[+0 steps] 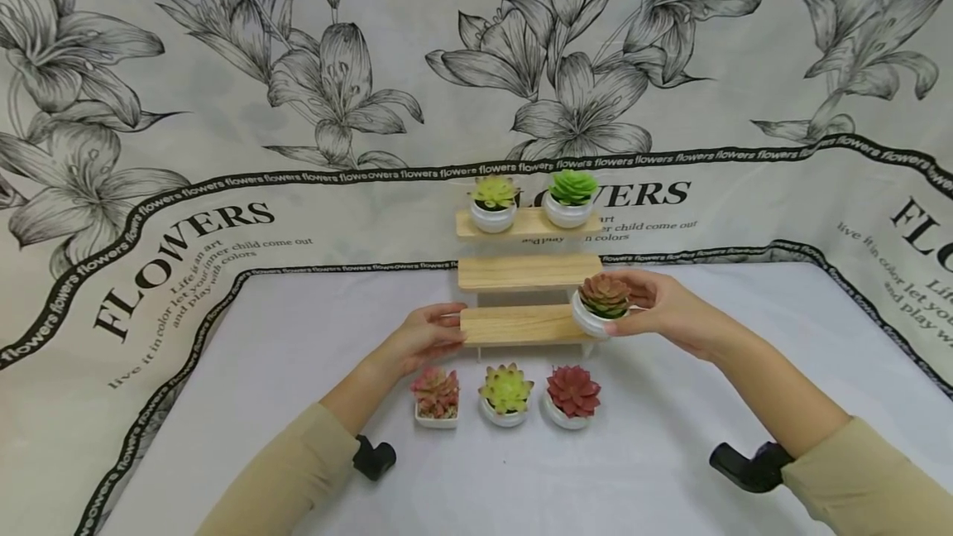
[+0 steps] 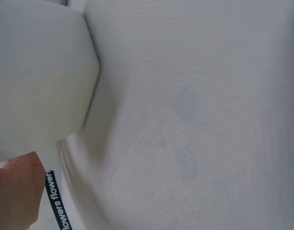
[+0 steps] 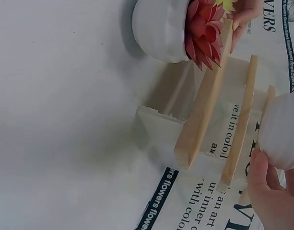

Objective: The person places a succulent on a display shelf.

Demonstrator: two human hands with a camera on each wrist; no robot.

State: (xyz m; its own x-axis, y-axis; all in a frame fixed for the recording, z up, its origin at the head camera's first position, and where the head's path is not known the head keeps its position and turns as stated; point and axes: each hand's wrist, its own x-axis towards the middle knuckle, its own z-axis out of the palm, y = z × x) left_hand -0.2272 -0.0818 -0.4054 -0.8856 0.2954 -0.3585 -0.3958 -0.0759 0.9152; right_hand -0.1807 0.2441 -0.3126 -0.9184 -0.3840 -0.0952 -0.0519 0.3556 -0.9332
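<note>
Your white cloth-covered table [image 1: 298,453] supports the three-tier stand of pale wooden boards on whitish legs [image 1: 530,274]; its boards rise in steps, presumably to keep each tier reachable from the front. Your left hand [image 1: 420,337] grips the left end of the lowest board [image 1: 514,327], likely to stop the stand shifting. Your right hand [image 1: 663,317] grasps the white round pot with a brownish-red succulent [image 1: 596,311] at that board's right end; holding the pot's side probably spares the leaves. Whether pot and board touch cannot be told. The top board seats a white round pot with a yellow-green succulent [image 1: 493,203] and another with a bright green one [image 1: 570,198]. Three potted succulents [image 1: 506,397] stand in a row before the stand, apparently spaced for separate pickup.
</note>
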